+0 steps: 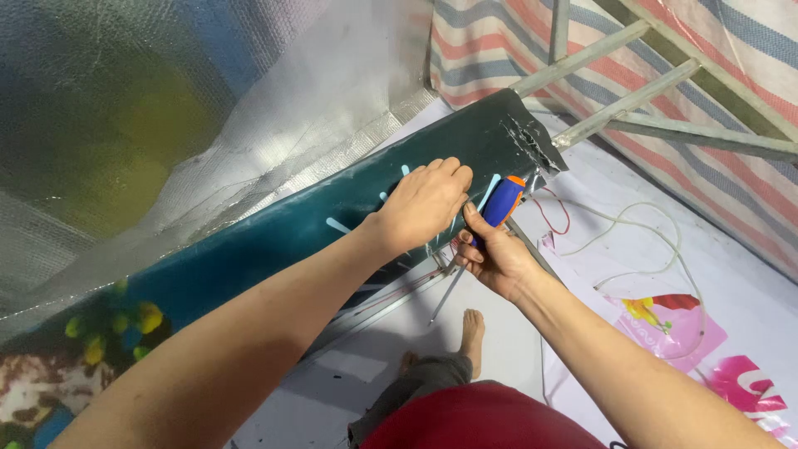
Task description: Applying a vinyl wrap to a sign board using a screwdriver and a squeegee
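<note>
A long dark teal printed sheet [274,237] is stretched over a metal frame edge and runs from lower left to upper right. My left hand [426,202] presses on its upper edge with fingers curled over the far side. My right hand [490,254] grips a screwdriver [500,204] with a blue and orange handle; its metal shaft points down and left below the sheet's edge. The two hands touch each other. The sheet's right end [532,141] is torn and crumpled.
Silver foil-like sheeting [274,100] hangs behind the teal sheet. A grey metal frame [632,100] leans against a striped tarpaulin [731,50] at upper right. Red and white wires [632,224] lie on white printed banners [682,324] on the floor. My bare foot [472,333] is below.
</note>
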